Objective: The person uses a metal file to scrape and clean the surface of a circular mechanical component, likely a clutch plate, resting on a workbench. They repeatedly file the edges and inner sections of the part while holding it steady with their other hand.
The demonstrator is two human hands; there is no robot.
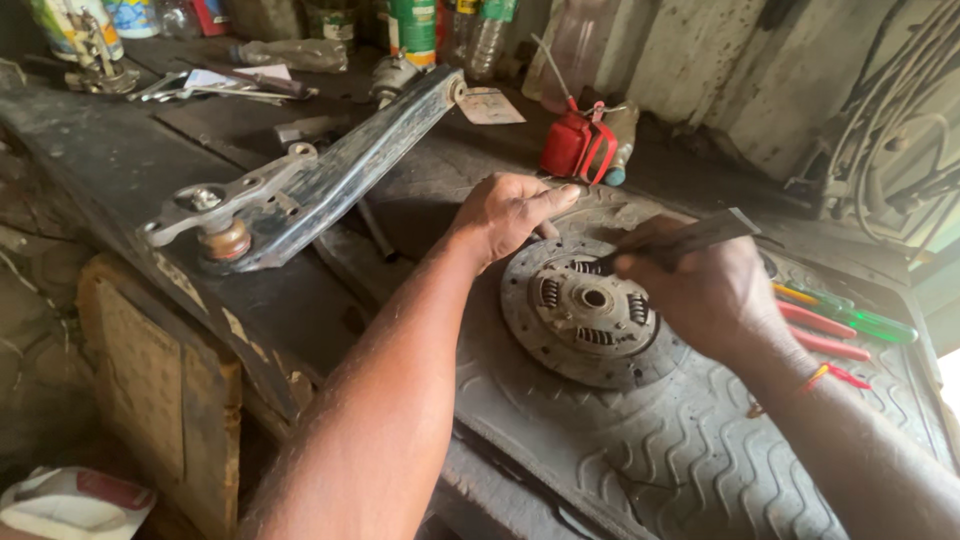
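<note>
At the bottom of the frame two bare forearms reach up and inward over a grey rubber mat [640,450] with a wavy tread pattern, spread on a grimy workbench [110,170]. On the mat, just right of centre, lies a round clutch disc [585,305] — flat, its hub and springs facing up. The right hand [700,290] is closed around a flat dark metal tool [690,238], pinching it between thumb and fingers; the tool slants from the upper right down toward the disc's upper edge, though whether its tip touches cannot be told. The left hand [505,212] sits at the disc's upper left rim, fingers curled and pressed together, the thumb stretched out to the right along the top.

At the right edge of the mat lie screwdrivers [845,325] with red and green handles, side by side. In the upper left, a long metal suspension arm [320,180] rests diagonally across the bench. Beyond the hands stands a small red oil can [578,148] — and along the top edge, bottles and cans [412,28] line the back.
</note>
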